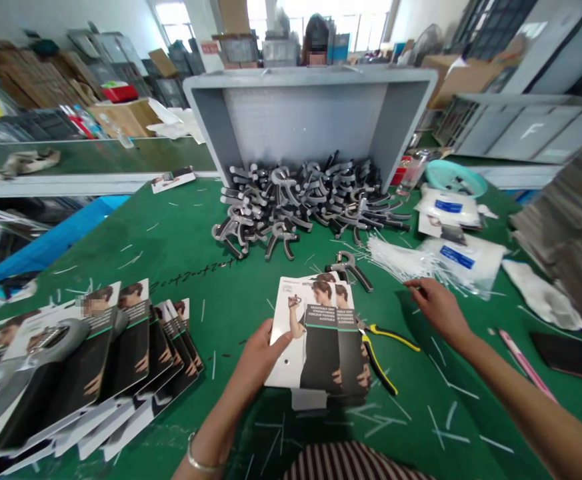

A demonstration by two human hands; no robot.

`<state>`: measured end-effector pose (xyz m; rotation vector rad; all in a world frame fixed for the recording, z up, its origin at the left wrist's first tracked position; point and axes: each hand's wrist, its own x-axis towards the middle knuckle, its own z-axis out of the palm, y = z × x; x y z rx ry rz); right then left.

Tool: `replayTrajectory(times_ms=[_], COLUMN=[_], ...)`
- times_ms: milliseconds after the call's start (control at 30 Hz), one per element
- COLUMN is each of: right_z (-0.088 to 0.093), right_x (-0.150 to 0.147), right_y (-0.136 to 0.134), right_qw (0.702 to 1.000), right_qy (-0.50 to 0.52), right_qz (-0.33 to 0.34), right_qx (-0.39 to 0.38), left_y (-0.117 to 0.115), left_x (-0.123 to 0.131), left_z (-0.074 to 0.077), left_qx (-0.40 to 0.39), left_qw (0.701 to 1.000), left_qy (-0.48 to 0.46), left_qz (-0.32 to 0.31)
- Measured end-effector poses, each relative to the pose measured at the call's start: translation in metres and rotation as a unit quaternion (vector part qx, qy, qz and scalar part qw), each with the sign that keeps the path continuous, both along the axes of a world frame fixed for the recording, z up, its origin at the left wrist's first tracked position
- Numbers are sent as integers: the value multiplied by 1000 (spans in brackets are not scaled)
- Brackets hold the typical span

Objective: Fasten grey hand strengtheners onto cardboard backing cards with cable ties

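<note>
- The left hand (259, 357) is holding some cards (315, 353) low at the near side of the table (181, 233), with its thumb pressing on the front.
- The right hand (435, 305) is hovering close by the white ties (395, 259). Its fingers are bunching close together. I cannot tell if they are pinching a tie.
- No real grip is showing on the front of the held cards, only a picture of one, so these are looking not done yet.
- Just past the cards, one grip (349, 268) is lying loose. The pliers (395, 336) are lying just beside the cards on the right, with yellow and black handles.
- On the left, a pile (138, 337) of more cards is leaning in a row. The near ones are carrying grips, so they are looking done. I cannot tell for the far ones.
- Farther out, a big heap of grips (295, 197) is spilling from the gray bin (301, 123). No cards are showing on them, so lots of work is seemingly waiting.
- Plenty of ties are lying ready, and bags (465, 260) are sitting beside them. Thin white bits (438, 427) are lying all around.
</note>
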<state>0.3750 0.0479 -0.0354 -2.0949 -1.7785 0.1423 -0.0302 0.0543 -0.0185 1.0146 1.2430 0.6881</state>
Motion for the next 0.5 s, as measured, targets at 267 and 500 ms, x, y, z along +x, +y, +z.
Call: replayTrajectory(times_ms=[267, 500], right_z=[-13, 7], right_x=[0, 15], right_y=[84, 85], right_qw=[995, 996], right_qy=[-61, -14], right_qz=[-7, -14], right_qx=[-74, -92], left_y=[-25, -29], left_x=[-17, -11], left_z=[12, 14], left_qx=[-58, -60], left_qw=[996, 995], left_qy=[-56, -53], left_qz=[36, 59])
